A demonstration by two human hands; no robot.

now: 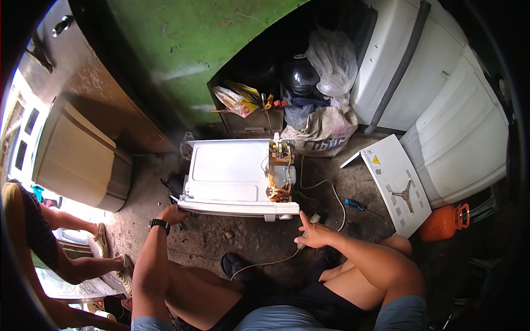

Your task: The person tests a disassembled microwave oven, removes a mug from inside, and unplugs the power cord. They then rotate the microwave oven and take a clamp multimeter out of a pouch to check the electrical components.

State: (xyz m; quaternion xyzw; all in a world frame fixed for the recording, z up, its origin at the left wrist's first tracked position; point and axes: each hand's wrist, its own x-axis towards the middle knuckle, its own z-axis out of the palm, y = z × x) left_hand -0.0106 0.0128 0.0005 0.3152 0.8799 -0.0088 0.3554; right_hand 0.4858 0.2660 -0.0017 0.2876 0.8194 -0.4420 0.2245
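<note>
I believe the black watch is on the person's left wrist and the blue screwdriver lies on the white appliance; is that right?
Not quite: the head view shows the blue screwdriver lying on the floor, apart from the white appliance. The rest, about the black watch, is right.

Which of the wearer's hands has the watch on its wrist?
The left hand, at the near-left corner of the white appliance: a black watch sits on its wrist. The right hand, by the near-right corner, has a bare wrist.
</note>
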